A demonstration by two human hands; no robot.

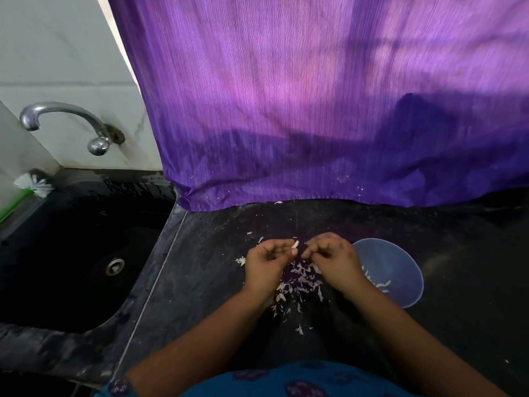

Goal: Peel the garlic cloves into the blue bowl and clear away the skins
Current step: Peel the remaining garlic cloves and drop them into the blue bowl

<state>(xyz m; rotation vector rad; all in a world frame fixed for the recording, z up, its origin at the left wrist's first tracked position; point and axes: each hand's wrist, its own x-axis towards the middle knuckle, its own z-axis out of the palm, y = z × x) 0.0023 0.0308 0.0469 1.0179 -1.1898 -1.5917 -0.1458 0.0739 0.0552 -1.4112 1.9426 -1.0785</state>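
Curtain: we see a purple pleated curtain (315, 96) filling the upper view, its hem resting on the back edge of the counter; a few pale flecks cling to its lower part.
Counter: we note a dark worktop (214, 296), dusty and streaked, running from the sink on the left to the right edge of the view.
Sink: we observe a black basin (71, 253) sunk into the counter at left, with a metal drain at its bottom.
Wall and tap: a curved metal tap (71, 121) projects from the white tiled wall above the sink; a white-bristled brush (35, 183) with a green handle leans in the corner beside it.
Blue bowl: the blue bowl (398, 270) stands on the counter just right of our right wrist, holding several pale peeled cloves along its near-left side.
Skins: a loose heap of papery skins (300, 282) lies on the counter between and beneath our two hands, with strays scattered around.
Left hand: our left hand (266, 262) is curled, its fingertips pinching a pale garlic clove (294, 246) above the heap.
Right hand: our right hand (332, 256) is curled close beside the clove; we cannot tell whether its fingers hold anything.
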